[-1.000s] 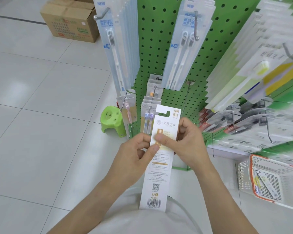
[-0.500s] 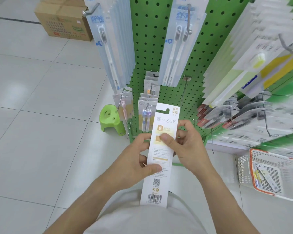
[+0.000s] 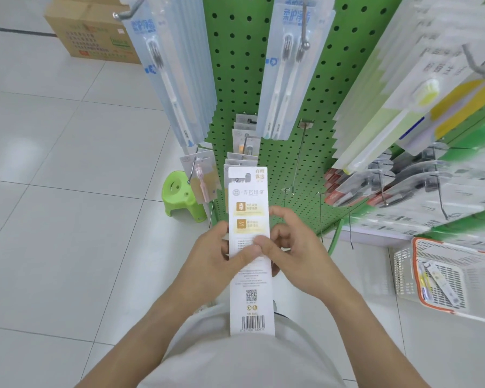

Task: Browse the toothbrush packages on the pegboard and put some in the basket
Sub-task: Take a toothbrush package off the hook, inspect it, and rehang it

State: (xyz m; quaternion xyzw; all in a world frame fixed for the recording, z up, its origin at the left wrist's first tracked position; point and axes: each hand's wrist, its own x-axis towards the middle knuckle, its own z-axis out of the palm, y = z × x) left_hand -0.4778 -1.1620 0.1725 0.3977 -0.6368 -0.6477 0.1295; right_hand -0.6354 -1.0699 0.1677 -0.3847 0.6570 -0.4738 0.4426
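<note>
Two hands: left hand and right hand are pinching one pack, near the pegboard.
Basket: sitting far right, already holding packs.
Left: judging this pack, then dropping it in.

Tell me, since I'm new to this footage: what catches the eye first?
The tall white toothbrush package at centre, its printed back facing the camera, held by the left hand and right hand. Behind it rises the green pegboard hung with packages; a white basket sits on the floor at right.
</note>
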